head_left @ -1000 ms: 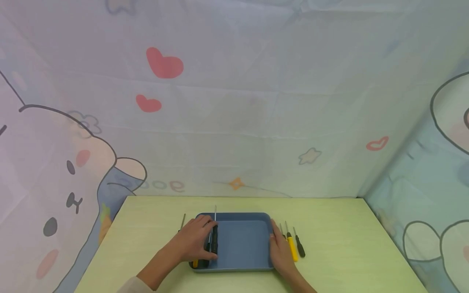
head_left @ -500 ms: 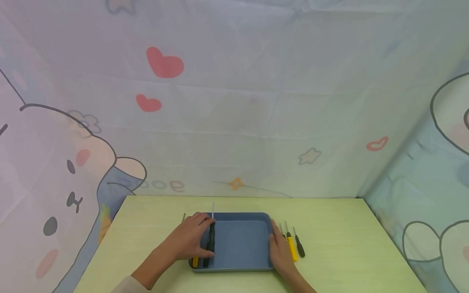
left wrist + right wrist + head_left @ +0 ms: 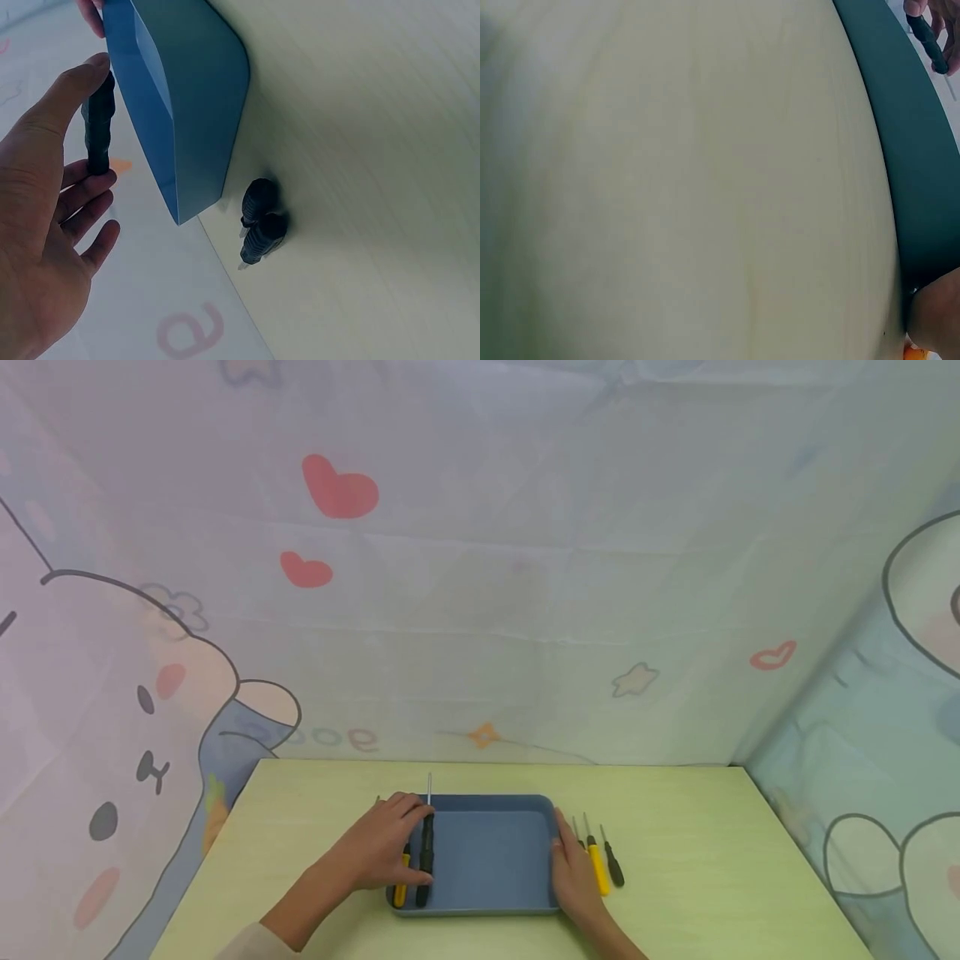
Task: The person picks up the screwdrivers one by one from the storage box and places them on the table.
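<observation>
My left hand (image 3: 378, 847) pinches a black-handled screwdriver (image 3: 427, 839) between thumb and fingertips, its metal shaft pointing away from me over the far rim. The left wrist view shows this black handle (image 3: 98, 127) raised above the rim of the blue-grey tray (image 3: 495, 860). Beneath it, at the tray's left side, lie a yellow-handled screwdriver (image 3: 401, 889) and another black handle (image 3: 422, 895), both partly covered by the hand and held screwdriver. My right hand (image 3: 577, 872) grips the tray's right edge, thumb over the rim.
Right of the tray, a yellow screwdriver (image 3: 597, 867) and a black screwdriver (image 3: 613, 864) lie on the pale table (image 3: 697, 860), with a third partly behind my right hand. Two black-handled screwdrivers (image 3: 262, 217) lie left of the tray. A printed cloth (image 3: 487, 568) hangs behind.
My left hand has shifted slightly left with the held screwdriver, toward the tray's left side, uncovering more of the yellow handle. My right hand and the tray have stayed put.
</observation>
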Motion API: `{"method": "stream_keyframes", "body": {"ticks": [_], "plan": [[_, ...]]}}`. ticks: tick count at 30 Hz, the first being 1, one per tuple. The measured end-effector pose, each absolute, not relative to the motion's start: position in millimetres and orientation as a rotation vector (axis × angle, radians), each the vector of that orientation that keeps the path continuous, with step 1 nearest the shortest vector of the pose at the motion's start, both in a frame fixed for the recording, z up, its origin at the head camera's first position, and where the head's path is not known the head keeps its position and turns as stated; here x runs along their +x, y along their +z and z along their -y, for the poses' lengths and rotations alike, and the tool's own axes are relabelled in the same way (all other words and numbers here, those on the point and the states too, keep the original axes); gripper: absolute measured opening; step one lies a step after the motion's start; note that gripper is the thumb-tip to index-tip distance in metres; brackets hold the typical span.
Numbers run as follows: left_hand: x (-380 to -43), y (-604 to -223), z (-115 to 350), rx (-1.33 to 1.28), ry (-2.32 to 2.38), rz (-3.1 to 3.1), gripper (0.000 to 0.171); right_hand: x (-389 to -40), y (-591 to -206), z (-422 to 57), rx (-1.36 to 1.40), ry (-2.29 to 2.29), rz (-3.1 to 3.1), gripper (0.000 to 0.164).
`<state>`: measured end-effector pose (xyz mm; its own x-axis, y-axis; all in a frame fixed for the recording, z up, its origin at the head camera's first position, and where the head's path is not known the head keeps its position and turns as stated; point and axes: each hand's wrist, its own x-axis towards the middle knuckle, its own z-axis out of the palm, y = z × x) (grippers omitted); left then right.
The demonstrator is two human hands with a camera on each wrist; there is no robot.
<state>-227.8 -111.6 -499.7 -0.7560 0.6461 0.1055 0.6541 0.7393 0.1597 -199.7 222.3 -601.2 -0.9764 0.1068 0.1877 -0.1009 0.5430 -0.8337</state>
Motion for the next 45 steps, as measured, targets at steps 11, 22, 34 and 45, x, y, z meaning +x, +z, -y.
{"method": "stream_keyframes", "body": {"ticks": [11, 22, 34, 45], "plan": [[-228.6, -498.5, 120.0, -1.059, -0.270, 2.910, 0.093, -198.5, -599.7, -221.6, 0.015, 1.386, 2.563, 0.050], [-227.2, -493.3, 125.9, -1.039, -0.301, 2.893, 0.093, -199.0, -600.7, -221.6, -0.005, 1.402, 2.564, 0.050], [-226.7, -490.7, 136.1, -1.007, -0.280, 2.874, 0.095, -198.5, -601.1, -221.9, 0.014, 1.396, 2.564, 0.050], [-226.5, -491.8, 148.2, -0.991, -0.274, 2.882, 0.093, -199.8, -603.7, -223.4, -0.010, 1.392, 2.562, 0.050]]}}
